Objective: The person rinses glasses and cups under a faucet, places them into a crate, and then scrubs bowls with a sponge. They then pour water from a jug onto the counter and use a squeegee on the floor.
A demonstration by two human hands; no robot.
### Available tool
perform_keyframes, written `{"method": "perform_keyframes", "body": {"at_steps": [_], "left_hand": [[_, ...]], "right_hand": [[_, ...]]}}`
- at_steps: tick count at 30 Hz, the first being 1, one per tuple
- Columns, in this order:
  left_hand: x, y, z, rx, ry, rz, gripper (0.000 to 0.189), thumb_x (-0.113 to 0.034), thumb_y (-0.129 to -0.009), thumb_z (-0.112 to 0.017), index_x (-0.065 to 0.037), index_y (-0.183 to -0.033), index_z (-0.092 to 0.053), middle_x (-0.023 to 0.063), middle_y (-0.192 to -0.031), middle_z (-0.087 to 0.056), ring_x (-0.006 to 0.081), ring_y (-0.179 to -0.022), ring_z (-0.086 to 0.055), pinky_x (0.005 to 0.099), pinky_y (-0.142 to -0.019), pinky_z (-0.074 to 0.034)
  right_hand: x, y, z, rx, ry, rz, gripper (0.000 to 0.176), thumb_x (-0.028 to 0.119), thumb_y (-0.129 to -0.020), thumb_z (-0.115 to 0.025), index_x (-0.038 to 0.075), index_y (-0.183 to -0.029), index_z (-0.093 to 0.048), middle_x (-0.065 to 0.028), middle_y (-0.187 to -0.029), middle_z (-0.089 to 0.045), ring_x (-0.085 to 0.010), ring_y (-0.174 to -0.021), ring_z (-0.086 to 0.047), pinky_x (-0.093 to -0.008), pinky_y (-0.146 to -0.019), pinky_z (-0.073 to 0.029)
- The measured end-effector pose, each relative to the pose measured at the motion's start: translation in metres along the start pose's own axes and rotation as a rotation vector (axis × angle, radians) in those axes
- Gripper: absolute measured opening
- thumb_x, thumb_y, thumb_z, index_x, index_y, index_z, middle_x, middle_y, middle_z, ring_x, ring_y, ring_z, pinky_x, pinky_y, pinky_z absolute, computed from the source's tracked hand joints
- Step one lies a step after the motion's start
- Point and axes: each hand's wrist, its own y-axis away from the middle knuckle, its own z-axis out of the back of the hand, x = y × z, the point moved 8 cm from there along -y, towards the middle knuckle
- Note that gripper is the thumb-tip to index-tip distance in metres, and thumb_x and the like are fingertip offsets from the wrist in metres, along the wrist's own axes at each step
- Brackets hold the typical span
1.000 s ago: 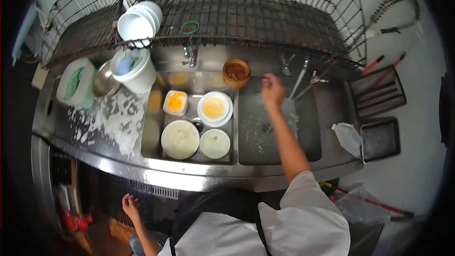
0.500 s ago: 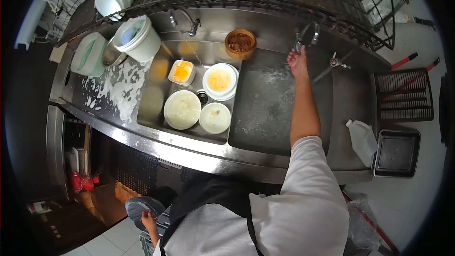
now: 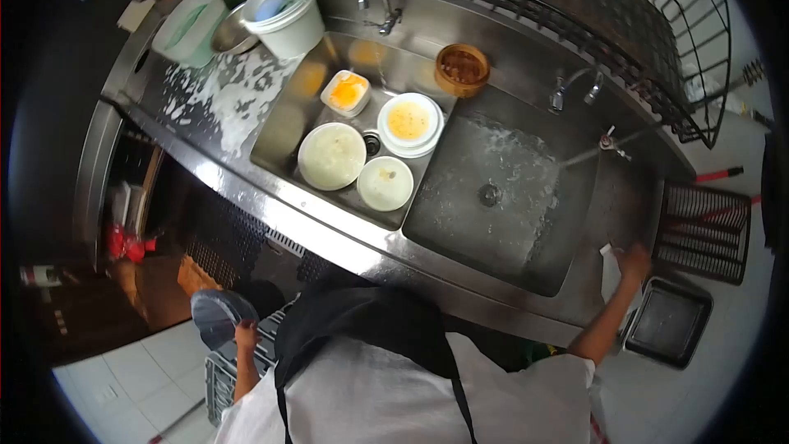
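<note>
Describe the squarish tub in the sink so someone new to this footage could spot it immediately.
Find the stainless steel double sink, then its left basin, which holds the dishes. The tub sits toward the faucet side, beside the stacked white plates. Bright orange residue and squared corners distinguish it from its round neighbours.

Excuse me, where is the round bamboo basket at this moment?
In the head view, the bamboo basket sits at the sink's back, by the rear end of the divider, behind and right of the stacked white plates.
</note>
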Motion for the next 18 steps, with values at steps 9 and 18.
{"method": "perform_keyframes", "body": {"at_steps": [9, 18], "left_hand": [[-0.062, -0.01, -0.031, 0.01, 0.014, -0.109, 0.022, -0.014, -0.091, -0.063, -0.002, -0.109, -0.065, 0.0091, -0.085, -0.069, 0.0181, -0.062, -0.067, 0.0313, -0.052, -0.052], [-0.072, 0.014, -0.039, 0.013, 0.086, -0.088, 0.02, -0.013, -0.091, -0.062, -0.002, -0.107, -0.065, 0.007, -0.086, -0.069, 0.0161, -0.068, -0.068, 0.0306, -0.056, -0.054]], "right_hand": [[-0.008, -0.008, -0.051, 0.124, 0.021, 0.282, 0.037, 0.01, -0.072, -0.072, 0.001, -0.108, -0.07, -0.0178, -0.104, -0.067, -0.0382, -0.103, -0.062, -0.0476, -0.089, -0.049], [0.237, 0.166, 0.058, -0.498, -0.428, 1.031, 0.022, 0.008, -0.077, -0.064, 0.002, -0.097, -0.07, -0.0182, -0.105, -0.06, -0.0342, -0.101, -0.056, -0.0435, -0.086, -0.045]]}}
